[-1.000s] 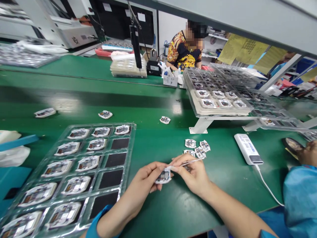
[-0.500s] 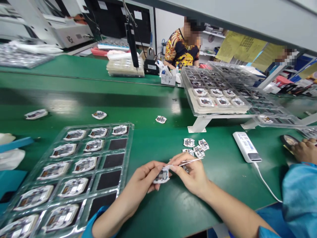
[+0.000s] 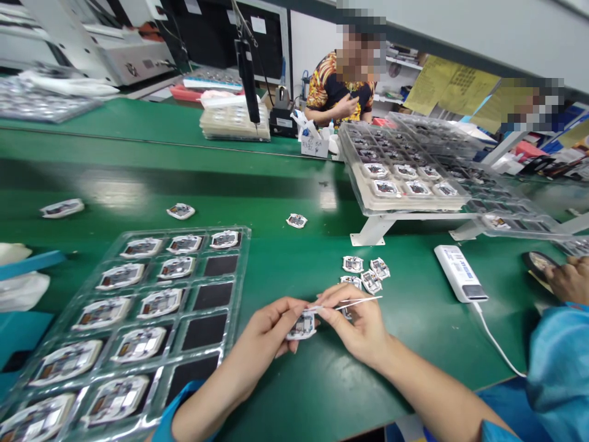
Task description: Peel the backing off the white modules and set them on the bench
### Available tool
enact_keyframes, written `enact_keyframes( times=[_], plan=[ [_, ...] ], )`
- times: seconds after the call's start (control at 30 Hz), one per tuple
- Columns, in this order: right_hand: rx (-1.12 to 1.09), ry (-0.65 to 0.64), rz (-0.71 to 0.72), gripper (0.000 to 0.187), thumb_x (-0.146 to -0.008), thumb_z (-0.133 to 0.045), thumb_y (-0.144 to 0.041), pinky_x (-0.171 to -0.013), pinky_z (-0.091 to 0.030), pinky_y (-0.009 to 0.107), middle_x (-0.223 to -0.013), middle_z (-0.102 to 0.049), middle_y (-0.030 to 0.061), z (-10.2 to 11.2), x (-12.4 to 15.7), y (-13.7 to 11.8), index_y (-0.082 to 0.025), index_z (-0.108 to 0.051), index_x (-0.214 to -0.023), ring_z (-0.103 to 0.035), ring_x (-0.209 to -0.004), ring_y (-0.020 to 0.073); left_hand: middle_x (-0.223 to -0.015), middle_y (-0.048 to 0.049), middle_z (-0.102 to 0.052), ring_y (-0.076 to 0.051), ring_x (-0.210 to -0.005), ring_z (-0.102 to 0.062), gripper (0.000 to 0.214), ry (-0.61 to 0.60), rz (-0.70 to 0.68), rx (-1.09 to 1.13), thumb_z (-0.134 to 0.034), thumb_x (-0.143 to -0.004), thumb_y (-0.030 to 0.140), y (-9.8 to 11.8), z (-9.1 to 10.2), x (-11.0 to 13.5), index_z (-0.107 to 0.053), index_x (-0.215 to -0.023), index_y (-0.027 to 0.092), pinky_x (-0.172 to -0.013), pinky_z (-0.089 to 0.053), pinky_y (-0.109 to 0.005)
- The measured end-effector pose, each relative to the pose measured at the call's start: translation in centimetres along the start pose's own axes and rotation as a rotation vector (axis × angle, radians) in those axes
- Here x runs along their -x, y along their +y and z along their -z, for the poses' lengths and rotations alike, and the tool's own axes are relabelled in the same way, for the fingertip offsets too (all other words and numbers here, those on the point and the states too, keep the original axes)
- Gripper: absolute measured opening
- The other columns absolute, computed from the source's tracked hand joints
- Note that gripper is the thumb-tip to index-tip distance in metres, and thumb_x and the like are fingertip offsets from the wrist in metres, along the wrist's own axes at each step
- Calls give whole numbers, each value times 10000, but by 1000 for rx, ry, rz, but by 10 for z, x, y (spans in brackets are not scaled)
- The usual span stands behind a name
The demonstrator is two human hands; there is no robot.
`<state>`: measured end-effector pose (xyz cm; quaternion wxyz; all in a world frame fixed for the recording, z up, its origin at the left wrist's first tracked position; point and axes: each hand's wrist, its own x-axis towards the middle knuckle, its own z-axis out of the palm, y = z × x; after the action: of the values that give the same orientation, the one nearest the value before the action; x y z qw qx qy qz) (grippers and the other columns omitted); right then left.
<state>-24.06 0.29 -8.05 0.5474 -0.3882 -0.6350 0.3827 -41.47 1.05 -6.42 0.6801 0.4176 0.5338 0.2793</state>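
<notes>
My left hand (image 3: pixel 269 334) pinches a small white circuit module (image 3: pixel 302 326) just above the green table. My right hand (image 3: pixel 356 325) grips thin white tweezers (image 3: pixel 354 302) whose tip meets the top of that module. A small heap of similar modules (image 3: pixel 365 274) lies just beyond my hands. To the left lies a clear plastic tray (image 3: pixel 239 288); most of its pockets hold modules and the right column shows black empty pockets.
Loose modules (image 3: pixel 181 211) lie on the conveyor belt (image 3: pixel 138 178). A raised stand holds stacked trays (image 3: pixel 405 184). A white power bank (image 3: pixel 460 273) with cable lies right. A co-worker's hand (image 3: pixel 568 279) and blue sleeve are at the right edge; another person sits across.
My hands stay together on the module, almost unmoved. The view has shifted slightly. The person across has raised a hand to the chest.
</notes>
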Motion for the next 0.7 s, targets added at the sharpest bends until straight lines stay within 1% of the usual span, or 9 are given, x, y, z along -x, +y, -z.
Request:
enact_keyframes(
  times=[0.2,0.3,0.4,0.53,0.63,0.7],
  plan=[
    [-70,18,-14,19,-888,-688,-225,-812,-608,381,-836,-754,45,-2,2,5,-224,-677,-873,-737,-801,197,-609,38,-567,-88,-499,-451,467,-11,-4,8,-697,-699,595,0,-1,-1,-682,-840,150,-480,-265,-210],
    [-84,42,8,20,-885,-695,-223,-838,-609,394,-817,-762,36,-4,3,7,-229,-678,-877,-745,-808,198,-610,38,-564,-90,-504,-447,462,-12,-10,13,-682,-719,591,-1,-1,-1,-683,-853,150,-485,-264,-212],
    [-30,26,58,39,-887,-684,-198,-881,-601,414,-814,-775,32,-4,2,6,-232,-678,-870,-753,-808,198,-611,39,-556,-93,-515,-444,449,-8,-14,12,-673,-732,584,-2,-1,-1,-684,-849,150,-501,-275,-215],
    [51,-4,99,67,-881,-674,-169,-870,-604,416,-819,-779,39,-2,0,4,-232,-674,-862,-751,-815,203,-622,36,-549,-109,-547,-454,395,-20,-13,21,-679,-746,535,-2,1,-1,-686,-867,160,-517,-294,-223],
    [25,21,34,25,-876,-688,-207,-822,-613,386,-849,-766,53,-1,0,5,-226,-672,-870,-741,-828,200,-656,24,-563,-123,-575,-469,364,-40,-36,51,-680,-756,497,0,1,0,-687,-907,165,-519,-312,-234],
    [-29,46,-26,47,-881,-691,-260,-792,-619,364,-865,-758,53,-2,1,7,-223,-663,-876,-739,-822,194,-685,14,-576,-129,-587,-482,354,-42,-45,57,-685,-756,481,0,1,0,-690,-916,165,-525,-326,-241]
  ],
)
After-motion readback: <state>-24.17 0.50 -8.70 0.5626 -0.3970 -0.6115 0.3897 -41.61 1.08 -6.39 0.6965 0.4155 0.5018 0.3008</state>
